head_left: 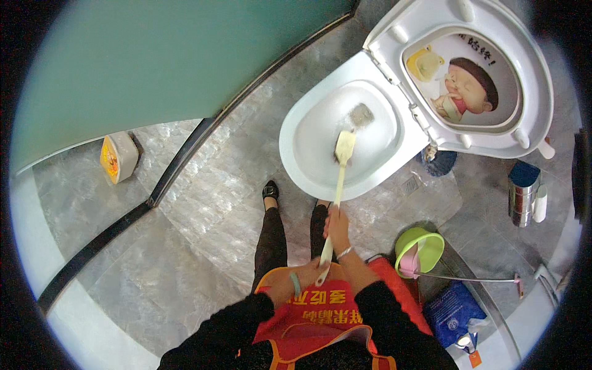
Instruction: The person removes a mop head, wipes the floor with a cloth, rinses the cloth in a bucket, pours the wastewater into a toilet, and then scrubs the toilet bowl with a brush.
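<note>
A long-handled cream toilet brush (345, 145) reaches from my hands into the white toilet bowl (299, 148), its head over the inside of the bowl. My right hand (337, 229) is wrapped round the handle at mid-length, just below the bowl's front rim. Nearer my body, my left hand (309, 275) closes on the handle close to its holed end. Whether bristles touch the bowl is hidden beneath the head. Past the brush head lies the greyish drain opening of the bowl. The toilet lid and seat (535, 92) are raised, with a cartoon picture on the lid's underside.
At right stand a lime-green bucket (435, 243) with a pink item inside, a blue bag (453, 311), a steel canister (521, 200) and a dark blue basin (441, 163). A black floor strip (179, 163) and green glass panel (154, 61) run along the left, near a white tub (126, 154).
</note>
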`<state>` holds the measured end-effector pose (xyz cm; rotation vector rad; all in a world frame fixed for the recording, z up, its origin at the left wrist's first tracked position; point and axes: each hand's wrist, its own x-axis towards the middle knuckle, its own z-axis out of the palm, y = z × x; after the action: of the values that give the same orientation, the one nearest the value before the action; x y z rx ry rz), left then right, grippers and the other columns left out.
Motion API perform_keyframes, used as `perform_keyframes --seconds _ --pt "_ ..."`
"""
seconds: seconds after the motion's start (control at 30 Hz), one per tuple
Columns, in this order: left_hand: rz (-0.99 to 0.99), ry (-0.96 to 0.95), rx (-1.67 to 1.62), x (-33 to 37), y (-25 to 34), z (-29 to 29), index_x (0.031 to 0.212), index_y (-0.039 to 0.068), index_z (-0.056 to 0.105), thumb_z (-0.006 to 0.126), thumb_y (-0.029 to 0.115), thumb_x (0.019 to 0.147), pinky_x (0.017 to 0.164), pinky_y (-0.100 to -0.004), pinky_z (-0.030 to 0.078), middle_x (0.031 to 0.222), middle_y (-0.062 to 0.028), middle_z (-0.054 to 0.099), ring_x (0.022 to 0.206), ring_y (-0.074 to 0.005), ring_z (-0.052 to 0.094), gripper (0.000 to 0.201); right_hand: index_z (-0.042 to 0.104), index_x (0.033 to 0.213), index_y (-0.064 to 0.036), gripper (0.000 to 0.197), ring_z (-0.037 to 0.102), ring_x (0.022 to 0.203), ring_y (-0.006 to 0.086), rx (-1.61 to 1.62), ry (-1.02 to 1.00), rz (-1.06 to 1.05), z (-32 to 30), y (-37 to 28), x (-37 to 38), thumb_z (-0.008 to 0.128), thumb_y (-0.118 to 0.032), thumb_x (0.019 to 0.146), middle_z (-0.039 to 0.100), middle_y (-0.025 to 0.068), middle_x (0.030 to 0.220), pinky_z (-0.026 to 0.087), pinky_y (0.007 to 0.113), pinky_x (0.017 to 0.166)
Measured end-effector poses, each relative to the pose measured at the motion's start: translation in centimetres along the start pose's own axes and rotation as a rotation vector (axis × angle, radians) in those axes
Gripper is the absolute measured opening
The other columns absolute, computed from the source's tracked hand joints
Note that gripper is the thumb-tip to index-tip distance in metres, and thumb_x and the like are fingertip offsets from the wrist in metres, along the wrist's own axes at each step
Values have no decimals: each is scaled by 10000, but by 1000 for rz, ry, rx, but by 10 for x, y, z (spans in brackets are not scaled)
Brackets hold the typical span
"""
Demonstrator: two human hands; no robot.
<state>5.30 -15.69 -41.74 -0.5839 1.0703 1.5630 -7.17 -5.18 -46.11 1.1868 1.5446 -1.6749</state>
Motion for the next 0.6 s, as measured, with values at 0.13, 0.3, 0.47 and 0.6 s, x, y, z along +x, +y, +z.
perform_keyframes --seconds 0.13,0.3,0.47,0.6 --pt "-163 108 10 -63 29 26 919 62 482 410 426 897 561 -247 395 733 -10 508 653 -108 466 371 411 810 -56 315 383 333 106 -84 -22 -114 11 6 -55 339 -342 922 415 19 529 336 247 295" --pt "-45 283 -211 -43 -15 23 885 59 506 400 455 892 552 -237 377 713 -5 506 646 -84 432 410 434 881 -12 266 540 661 440 -536 -137 -246 41 -17 -59 372 -269 909 545 248 705 432 476 558" --pt "-6 348 -145 2 61 12 728 50 499 404 485 877 449 -246 359 604 -32 499 534 -98 469 470 413 816 -24 299 488 513 290 -598 33 -527 50 -36 13 364 -300 920 493 149 611 405 379 455" --pt "120 127 -56 38 103 4 669 60 456 409 488 872 388 -254 343 494 -45 462 420 -131 470 475 391 774 -58 303 387 347 117 -300 64 -325 31 -92 30 363 -319 926 423 29 540 339 281 313"
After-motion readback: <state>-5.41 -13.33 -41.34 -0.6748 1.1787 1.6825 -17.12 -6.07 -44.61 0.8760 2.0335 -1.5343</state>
